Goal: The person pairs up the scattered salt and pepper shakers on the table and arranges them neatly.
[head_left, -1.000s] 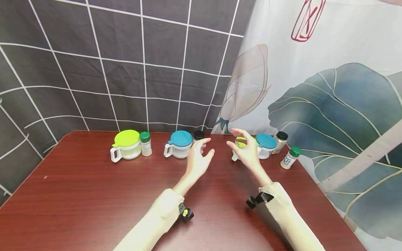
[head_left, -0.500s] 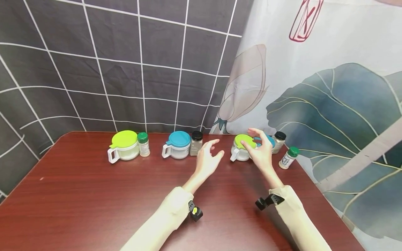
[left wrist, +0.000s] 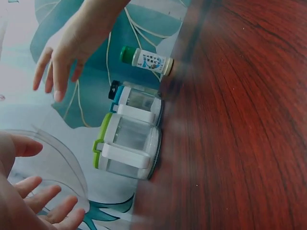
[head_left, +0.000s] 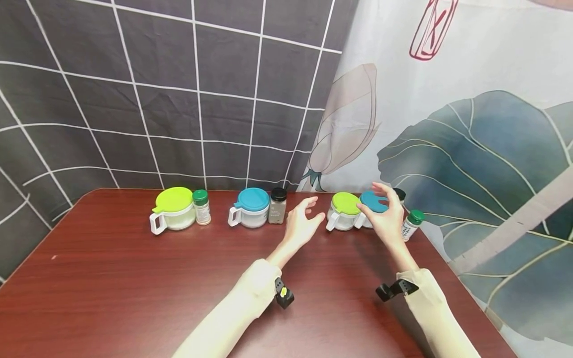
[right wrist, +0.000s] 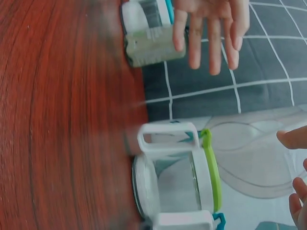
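Note:
My left hand point(head_left: 301, 224) hovers above the table between a spice bottle with a black cap point(head_left: 278, 206) and a lime-lidded seasoning jar point(head_left: 344, 211). Its fingers are spread from the thumb and hold nothing. Further right, my right hand point(head_left: 388, 219) hangs in front of a blue-lidded seasoning jar point(head_left: 374, 201), partly covering it; the gap between thumb and fingers holds nothing. A green-capped shaker point(head_left: 412, 224) stands just right of that hand. In the left wrist view, the lime-lidded jar point(left wrist: 127, 143) and the green-capped shaker point(left wrist: 151, 62) stand apart from both hands.
At the left of the back edge stand another lime-lidded jar point(head_left: 174, 209) and green-capped shaker point(head_left: 202, 208). Another blue-lidded jar point(head_left: 250, 208) sits beside the black-capped bottle. A second black cap point(head_left: 400, 194) shows behind my right hand. Hanging cloths rise behind the reddish-brown table point(head_left: 134, 288).
Both hands have moved to the right, uncovering the black-capped bottle and the right lime-lidded jar. The right hand now overlaps the right blue-lidded jar. The view has shifted slightly.

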`<control>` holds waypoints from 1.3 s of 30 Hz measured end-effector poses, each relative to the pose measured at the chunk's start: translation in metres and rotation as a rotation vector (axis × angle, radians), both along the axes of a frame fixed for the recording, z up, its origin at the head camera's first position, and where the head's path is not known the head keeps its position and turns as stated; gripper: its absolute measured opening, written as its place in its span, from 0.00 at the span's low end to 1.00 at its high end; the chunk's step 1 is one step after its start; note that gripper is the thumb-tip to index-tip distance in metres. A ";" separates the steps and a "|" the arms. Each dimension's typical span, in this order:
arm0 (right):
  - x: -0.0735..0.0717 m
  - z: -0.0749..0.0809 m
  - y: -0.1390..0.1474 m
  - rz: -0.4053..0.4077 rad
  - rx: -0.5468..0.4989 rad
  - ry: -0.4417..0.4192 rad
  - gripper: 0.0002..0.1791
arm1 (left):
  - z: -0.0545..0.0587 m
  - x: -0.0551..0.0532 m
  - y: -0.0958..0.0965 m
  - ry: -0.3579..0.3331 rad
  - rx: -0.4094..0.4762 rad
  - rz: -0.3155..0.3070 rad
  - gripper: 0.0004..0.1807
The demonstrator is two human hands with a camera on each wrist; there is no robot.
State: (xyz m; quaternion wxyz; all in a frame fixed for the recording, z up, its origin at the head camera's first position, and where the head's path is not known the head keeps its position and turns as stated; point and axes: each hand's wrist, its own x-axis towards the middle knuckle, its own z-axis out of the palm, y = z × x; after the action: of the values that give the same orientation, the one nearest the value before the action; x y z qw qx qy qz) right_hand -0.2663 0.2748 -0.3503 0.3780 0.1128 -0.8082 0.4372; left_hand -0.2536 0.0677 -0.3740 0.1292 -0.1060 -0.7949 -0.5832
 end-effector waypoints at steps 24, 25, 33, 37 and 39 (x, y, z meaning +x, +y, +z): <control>-0.005 -0.013 0.057 -0.100 0.072 -0.012 0.37 | -0.012 -0.023 0.022 -0.104 -0.076 -0.010 0.27; -0.005 -0.014 0.059 -0.104 0.075 -0.015 0.37 | -0.013 -0.024 0.023 -0.105 -0.077 -0.009 0.27; -0.004 -0.019 0.074 -0.158 0.107 -0.058 0.37 | -0.014 -0.027 0.029 -0.145 -0.091 -0.015 0.30; -0.003 -0.021 0.081 -0.184 0.131 -0.073 0.39 | -0.015 -0.029 0.032 -0.165 -0.096 -0.016 0.31; -0.002 -0.022 0.083 -0.199 0.136 -0.077 0.39 | -0.016 -0.030 0.035 -0.174 -0.098 -0.016 0.31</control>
State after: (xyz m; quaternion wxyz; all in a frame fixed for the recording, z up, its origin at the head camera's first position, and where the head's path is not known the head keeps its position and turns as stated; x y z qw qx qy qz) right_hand -0.2682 0.3582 -0.3725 0.3795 0.0405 -0.8571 0.3459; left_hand -0.2833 0.1026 -0.3901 0.0498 -0.0674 -0.8299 -0.5515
